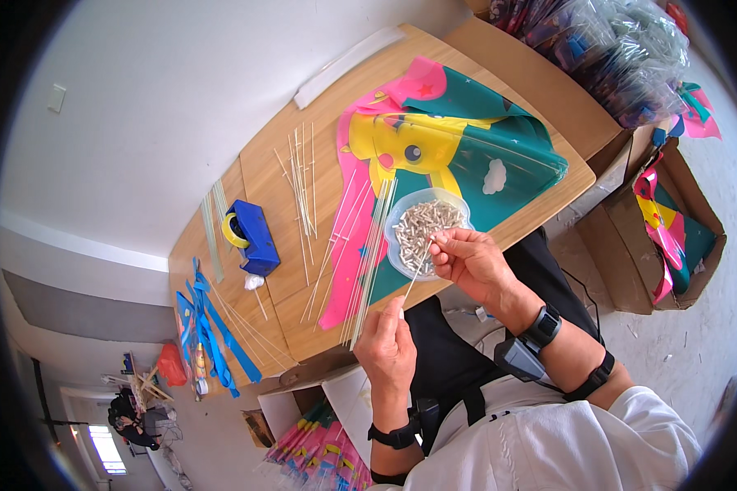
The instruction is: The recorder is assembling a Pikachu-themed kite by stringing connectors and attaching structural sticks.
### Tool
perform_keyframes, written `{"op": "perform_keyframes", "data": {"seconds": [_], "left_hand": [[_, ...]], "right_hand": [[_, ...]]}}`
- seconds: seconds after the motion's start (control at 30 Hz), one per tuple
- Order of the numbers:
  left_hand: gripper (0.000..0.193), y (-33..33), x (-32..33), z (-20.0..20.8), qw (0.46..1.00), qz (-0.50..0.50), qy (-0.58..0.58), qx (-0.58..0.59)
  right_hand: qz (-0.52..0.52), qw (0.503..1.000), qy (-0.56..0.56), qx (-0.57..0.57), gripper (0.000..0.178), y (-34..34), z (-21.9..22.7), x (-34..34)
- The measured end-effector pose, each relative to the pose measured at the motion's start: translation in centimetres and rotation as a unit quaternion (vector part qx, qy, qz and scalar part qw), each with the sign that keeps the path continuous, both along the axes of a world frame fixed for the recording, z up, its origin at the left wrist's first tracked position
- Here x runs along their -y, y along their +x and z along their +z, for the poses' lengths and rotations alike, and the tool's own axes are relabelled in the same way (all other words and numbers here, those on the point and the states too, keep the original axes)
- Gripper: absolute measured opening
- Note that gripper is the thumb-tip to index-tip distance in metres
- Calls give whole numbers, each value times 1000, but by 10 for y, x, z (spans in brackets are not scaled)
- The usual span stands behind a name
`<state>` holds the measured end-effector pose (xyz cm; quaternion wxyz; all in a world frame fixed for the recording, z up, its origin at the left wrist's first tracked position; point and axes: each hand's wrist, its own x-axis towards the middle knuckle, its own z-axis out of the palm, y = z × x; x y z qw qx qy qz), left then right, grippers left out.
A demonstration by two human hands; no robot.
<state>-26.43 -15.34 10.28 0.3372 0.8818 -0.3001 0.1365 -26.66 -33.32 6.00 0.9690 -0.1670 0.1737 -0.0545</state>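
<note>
Head: stick (418, 272) seemingly pinched by both hands (387, 348) (477, 262).

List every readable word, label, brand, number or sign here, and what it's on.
No text is readable in this view.
Thin white stick being held: no marking visible.
Printed plastic sheet: pictures show, no legible words.
Blue tape dispenser: no legible lettering.
Small bottle, lower left: too small to read.
Plastic-wrapped bundles, top right: too blurred.

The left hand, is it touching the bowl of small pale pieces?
Apart. The head view shows a plain gap between the left hand and the bowl, nearest at its fingertips.
</note>
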Motion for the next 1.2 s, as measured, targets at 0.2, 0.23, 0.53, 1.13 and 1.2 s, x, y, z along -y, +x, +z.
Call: {"op": "perform_keyframes", "data": {"seconds": [0.2, 0.23, 0.53, 1.13, 1.2], "left_hand": [[28, 0, -1, -1, 1000, 1, 1, 2], [28, 0, 0, -1, 1000, 1, 0, 3], [29, 2, 0, -3, 1000, 1, 8, 17], [29, 3, 0, -2, 1000, 0, -9, 22], [28, 3, 0, -2, 1000, 0, -9, 21]], "right_hand": [[9, 1000, 13, 12, 13, 1, -2, 0], [9, 1000, 17, 13, 14, 1, -2, -1], [16, 998, 54, 2, 14, 0, 4, 0], [-4, 1000, 23, -10, 9, 0, 5, -2], [0, 1000, 13, -8, 9, -1, 4, -2]]}}
